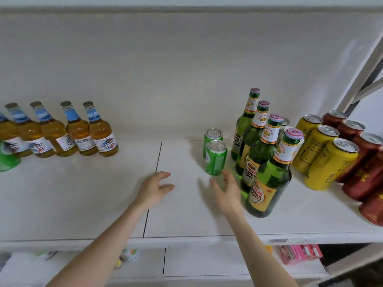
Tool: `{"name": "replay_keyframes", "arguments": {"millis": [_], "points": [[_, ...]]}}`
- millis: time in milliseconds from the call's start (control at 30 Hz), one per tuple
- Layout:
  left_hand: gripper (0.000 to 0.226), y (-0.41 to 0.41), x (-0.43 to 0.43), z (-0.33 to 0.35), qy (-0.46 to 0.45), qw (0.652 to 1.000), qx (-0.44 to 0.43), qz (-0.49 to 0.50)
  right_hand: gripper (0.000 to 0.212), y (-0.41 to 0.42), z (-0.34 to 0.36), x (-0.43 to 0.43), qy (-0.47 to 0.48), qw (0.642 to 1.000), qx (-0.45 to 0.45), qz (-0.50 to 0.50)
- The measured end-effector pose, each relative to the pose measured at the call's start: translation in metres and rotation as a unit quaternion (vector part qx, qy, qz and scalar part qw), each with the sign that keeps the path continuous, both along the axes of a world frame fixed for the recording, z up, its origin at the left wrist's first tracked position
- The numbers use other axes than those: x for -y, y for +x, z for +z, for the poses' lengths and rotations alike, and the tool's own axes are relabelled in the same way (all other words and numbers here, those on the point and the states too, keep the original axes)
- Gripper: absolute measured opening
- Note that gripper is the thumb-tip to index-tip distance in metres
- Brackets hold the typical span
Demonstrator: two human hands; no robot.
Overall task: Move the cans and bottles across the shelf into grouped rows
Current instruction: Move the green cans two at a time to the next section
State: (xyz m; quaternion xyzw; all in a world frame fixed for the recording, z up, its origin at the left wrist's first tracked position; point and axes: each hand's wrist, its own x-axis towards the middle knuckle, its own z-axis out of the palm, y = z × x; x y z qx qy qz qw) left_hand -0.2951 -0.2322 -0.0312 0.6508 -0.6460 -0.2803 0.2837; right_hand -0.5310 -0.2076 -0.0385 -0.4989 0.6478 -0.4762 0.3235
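The 4 green bottles (269,168) bear white neck labels (269,132) reading "YANJING BEER" and yellow body labels (261,196) with a partly hidden "Yanjing Beer" in black script, while print on the amber bottles (104,133), green cans (216,159), yellow cans (329,164) and red cans (366,175) is too blurred to read.

Four green bottles (267,154) stand in a row. Just left of them I count two green cans (216,158). Right of them are three yellow cans (331,162). Beyond those, three red cans (352,131) show their tops, and at least two more are cut off at the edge. Tucked behind the green bottles is one pale can (285,121), perhaps a second. Far to their left stand five amber bottles (103,135), the last only partly visible.
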Motion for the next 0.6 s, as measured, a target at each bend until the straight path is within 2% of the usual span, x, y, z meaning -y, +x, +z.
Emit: {"name": "replay_keyframes", "arguments": {"millis": [100, 200, 267, 400, 600], "points": [[0.043, 0.012, -0.035, 0.002, -0.047, 0.993, 0.112, -0.012, 0.057, 0.009, 0.004, -0.029, -0.003, 0.990, -0.139, 0.026], [0.046, 0.021, -0.074, 0.004, -0.081, 0.979, 0.186, -0.003, 0.058, 0.018, 0.007, -0.059, 0.001, 0.961, -0.272, 0.050], [0.051, 0.029, -0.099, 0.003, -0.073, 0.969, 0.236, 0.012, 0.059, 0.023, 0.007, -0.078, -0.001, 0.939, -0.338, 0.062], [0.058, 0.049, -0.138, 0.003, -0.053, 0.946, 0.318, 0.039, 0.062, 0.029, 0.006, -0.107, -0.004, 0.910, -0.408, 0.069], [0.060, 0.080, -0.177, 0.007, -0.053, 0.927, 0.369, 0.042, 0.065, 0.048, 0.013, -0.139, 0.004, 0.884, -0.459, 0.082]]}}
